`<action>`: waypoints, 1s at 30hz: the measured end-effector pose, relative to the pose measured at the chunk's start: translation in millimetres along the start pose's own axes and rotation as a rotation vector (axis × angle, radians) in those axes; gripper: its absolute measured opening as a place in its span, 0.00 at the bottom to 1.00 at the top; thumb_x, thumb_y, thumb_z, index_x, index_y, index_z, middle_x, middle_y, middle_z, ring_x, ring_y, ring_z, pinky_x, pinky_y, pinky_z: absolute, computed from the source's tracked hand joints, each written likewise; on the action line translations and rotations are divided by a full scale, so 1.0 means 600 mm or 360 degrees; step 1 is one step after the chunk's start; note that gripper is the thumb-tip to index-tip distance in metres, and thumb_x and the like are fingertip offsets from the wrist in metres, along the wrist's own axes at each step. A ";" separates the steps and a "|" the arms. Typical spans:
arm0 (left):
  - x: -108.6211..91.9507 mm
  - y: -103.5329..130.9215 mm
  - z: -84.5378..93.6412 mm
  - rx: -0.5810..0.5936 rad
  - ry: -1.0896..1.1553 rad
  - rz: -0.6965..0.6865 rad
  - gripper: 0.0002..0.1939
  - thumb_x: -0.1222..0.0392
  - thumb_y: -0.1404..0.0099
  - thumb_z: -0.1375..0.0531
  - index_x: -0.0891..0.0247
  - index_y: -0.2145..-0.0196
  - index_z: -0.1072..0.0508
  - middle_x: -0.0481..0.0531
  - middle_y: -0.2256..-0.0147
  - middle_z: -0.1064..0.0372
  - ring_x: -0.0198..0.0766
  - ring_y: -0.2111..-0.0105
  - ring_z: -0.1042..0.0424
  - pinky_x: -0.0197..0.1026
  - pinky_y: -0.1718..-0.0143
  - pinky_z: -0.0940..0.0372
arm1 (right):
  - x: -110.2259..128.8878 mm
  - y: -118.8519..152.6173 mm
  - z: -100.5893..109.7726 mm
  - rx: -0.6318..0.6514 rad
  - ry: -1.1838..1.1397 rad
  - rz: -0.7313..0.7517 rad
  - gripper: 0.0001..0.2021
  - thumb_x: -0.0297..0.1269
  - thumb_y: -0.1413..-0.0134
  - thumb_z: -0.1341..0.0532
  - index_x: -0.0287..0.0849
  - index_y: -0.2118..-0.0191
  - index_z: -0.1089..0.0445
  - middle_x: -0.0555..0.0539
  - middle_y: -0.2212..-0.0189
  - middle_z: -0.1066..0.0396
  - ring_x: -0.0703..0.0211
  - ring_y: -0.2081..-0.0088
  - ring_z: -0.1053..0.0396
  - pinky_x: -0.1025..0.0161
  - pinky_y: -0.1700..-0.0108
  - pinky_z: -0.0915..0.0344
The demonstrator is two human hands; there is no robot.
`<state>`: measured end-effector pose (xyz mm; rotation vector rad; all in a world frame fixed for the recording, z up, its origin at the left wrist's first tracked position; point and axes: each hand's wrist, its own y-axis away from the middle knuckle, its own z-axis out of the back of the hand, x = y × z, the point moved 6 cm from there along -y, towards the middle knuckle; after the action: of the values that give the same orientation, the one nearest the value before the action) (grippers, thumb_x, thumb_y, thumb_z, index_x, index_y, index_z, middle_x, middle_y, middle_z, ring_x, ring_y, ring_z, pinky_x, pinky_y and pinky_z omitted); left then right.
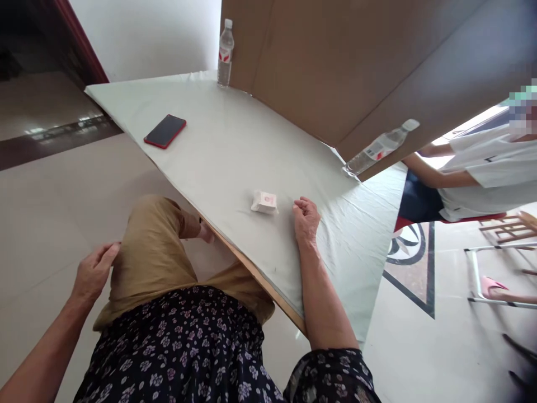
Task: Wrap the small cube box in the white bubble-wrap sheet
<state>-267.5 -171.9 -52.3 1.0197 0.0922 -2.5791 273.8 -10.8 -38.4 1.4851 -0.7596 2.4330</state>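
Observation:
On the pale cloth of the table (235, 151) rests my right hand (307, 219), its fingers curled into a loose fist with nothing showing in it. Just left of that hand, and apart from it, lies a small white paper-wrapped packet (265, 202) with a pink mark on top. My left hand (95, 271) is off the table, beside the knee of my tan trousers (146, 252). Its fingers are curled in with the thumb against them, and no object shows there.
A dark phone (165, 131) in a red case lies toward the table's left edge. A tall brown cardboard panel (310, 61) stands across the far side, with an upright water bottle (225, 61) and a tilted-looking bottle (377, 151) before it. Another person (495, 168) sits beyond, right.

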 end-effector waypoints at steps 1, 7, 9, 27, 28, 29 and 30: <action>-0.019 -0.008 0.013 -0.0145 -0.0045 0.0023 0.18 0.40 0.36 0.44 0.56 0.62 0.24 0.44 0.70 0.23 0.44 0.65 0.24 0.44 0.61 0.28 | 0.001 0.001 0.001 0.0003 0.0002 -0.0011 0.16 0.45 0.56 0.40 0.39 0.64 0.26 0.34 0.48 0.28 0.54 0.59 0.29 0.53 0.56 0.32; -0.251 -0.044 -0.057 0.0000 -0.0014 -0.0845 0.16 0.50 0.32 0.43 0.60 0.52 0.26 0.54 0.55 0.26 0.44 0.57 0.25 0.41 0.63 0.29 | 0.022 0.015 -0.001 0.0214 -0.0027 0.0005 0.18 0.48 0.51 0.38 0.43 0.58 0.27 0.38 0.47 0.27 0.50 0.55 0.28 0.51 0.52 0.32; -0.327 -0.054 -0.123 0.0242 -0.0036 -0.1178 0.20 0.50 0.34 0.42 0.63 0.49 0.26 0.60 0.50 0.27 0.49 0.48 0.27 0.49 0.47 0.31 | 0.036 0.024 -0.012 0.0435 -0.0065 0.0058 0.24 0.51 0.50 0.35 0.46 0.49 0.29 0.39 0.45 0.28 0.47 0.49 0.28 0.48 0.48 0.33; -0.532 -0.191 -0.351 0.1217 0.0223 -0.1270 0.48 0.53 0.40 0.38 0.64 0.28 0.53 0.60 0.45 0.30 0.48 0.49 0.29 0.48 0.49 0.34 | 0.069 -0.018 -0.096 0.0755 0.0148 0.0322 0.41 0.48 0.50 0.29 0.53 0.32 0.44 0.44 0.49 0.27 0.49 0.50 0.28 0.47 0.45 0.32; -0.526 -0.195 -0.354 0.1228 0.0308 -0.1213 0.47 0.53 0.41 0.38 0.64 0.28 0.52 0.61 0.43 0.32 0.48 0.47 0.29 0.48 0.48 0.34 | 0.065 -0.018 -0.100 0.0755 0.0150 0.0305 0.40 0.49 0.50 0.29 0.53 0.33 0.43 0.43 0.48 0.27 0.48 0.50 0.28 0.47 0.44 0.32; -0.521 -0.197 -0.357 0.1224 0.0369 -0.1169 0.46 0.53 0.41 0.38 0.64 0.29 0.51 0.62 0.41 0.34 0.49 0.45 0.30 0.49 0.46 0.34 | 0.063 -0.018 -0.101 0.0753 0.0141 0.0301 0.39 0.50 0.50 0.30 0.53 0.33 0.41 0.43 0.48 0.27 0.48 0.49 0.28 0.46 0.43 0.33; -0.517 -0.198 -0.359 0.1207 0.0407 -0.1139 0.45 0.53 0.41 0.38 0.65 0.30 0.49 0.63 0.39 0.36 0.50 0.44 0.32 0.50 0.44 0.35 | 0.063 -0.017 -0.100 0.0745 0.0119 0.0303 0.37 0.51 0.48 0.31 0.52 0.34 0.40 0.42 0.47 0.27 0.47 0.47 0.28 0.45 0.42 0.33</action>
<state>38.3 75.9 -11.2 1.8557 -0.6101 -3.1756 213.3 25.2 -24.3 1.5104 -0.3392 2.9415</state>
